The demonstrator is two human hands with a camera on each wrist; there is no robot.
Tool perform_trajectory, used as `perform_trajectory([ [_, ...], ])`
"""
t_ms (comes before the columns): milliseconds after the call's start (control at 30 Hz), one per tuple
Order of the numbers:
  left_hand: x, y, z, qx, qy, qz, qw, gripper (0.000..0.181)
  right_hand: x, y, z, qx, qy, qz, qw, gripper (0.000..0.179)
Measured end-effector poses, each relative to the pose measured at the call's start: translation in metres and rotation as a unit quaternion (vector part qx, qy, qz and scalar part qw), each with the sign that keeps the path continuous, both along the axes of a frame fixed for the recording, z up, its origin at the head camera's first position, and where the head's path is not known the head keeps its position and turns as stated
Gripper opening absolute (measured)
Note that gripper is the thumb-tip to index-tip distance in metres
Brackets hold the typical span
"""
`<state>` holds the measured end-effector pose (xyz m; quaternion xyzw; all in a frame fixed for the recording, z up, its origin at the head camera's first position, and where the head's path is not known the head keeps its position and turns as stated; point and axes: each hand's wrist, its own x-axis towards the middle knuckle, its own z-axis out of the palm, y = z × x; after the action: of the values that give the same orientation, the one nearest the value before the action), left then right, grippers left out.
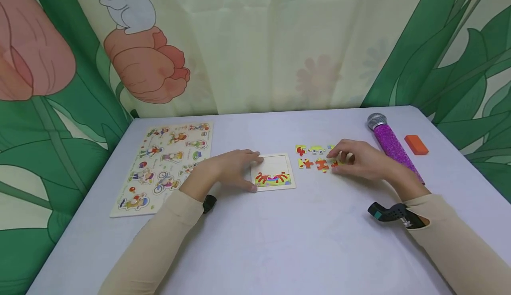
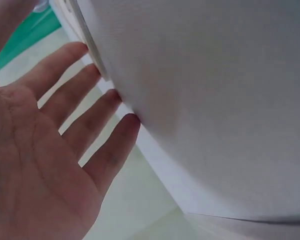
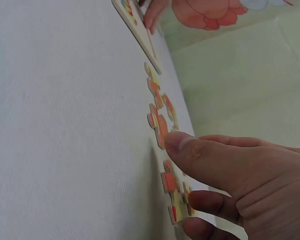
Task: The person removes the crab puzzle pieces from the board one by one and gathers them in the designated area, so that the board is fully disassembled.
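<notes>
A small white jigsaw tray (image 1: 275, 163) lies flat at the middle of the table. Joined red, yellow and rainbow pieces (image 1: 273, 179) fill its lower part. My left hand (image 1: 233, 167) is at the tray's left side, thumb and fingers spread against its edge; in the left wrist view its fingers look nearly straight. Right of the tray, several loose jigsaw pieces (image 1: 321, 165) lie in two rows. Over their right end is my right hand (image 1: 365, 159), thumb and forefinger apart. In the right wrist view the thumb (image 3: 200, 152) passes in front of some pieces, and nothing shows gripped.
A large picture puzzle board (image 1: 165, 166) lies at the left of the table. At the right are a glittery purple microphone (image 1: 393, 146) and an orange block (image 1: 416, 145). A printed curtain (image 1: 271, 55) hangs behind the white table (image 1: 275, 241).
</notes>
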<state>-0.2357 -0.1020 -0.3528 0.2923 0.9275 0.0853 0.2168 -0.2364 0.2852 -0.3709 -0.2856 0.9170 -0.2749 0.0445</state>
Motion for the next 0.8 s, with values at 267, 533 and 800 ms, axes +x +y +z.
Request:
perform_trajectory([
  [267, -0.002, -0.002, 0.001, 0.006, -0.014, 0.004, 0.9999, 0.089, -0.003, -0.022, 0.004, -0.015, 0.003, 0.028, 0.9995, 0.027],
  [533, -0.004, 0.0, -0.003, 0.025, -0.002, 0.011, 0.9996, 0.075, -0.008, -0.049, 0.006, -0.025, -0.013, 0.056, 0.998, 0.026],
  [800, -0.004, -0.002, -0.004, 0.033, -0.002, 0.002, 0.9995, 0.06, -0.009, -0.079, 0.008, -0.033, -0.017, 0.093, 0.9949, 0.025],
])
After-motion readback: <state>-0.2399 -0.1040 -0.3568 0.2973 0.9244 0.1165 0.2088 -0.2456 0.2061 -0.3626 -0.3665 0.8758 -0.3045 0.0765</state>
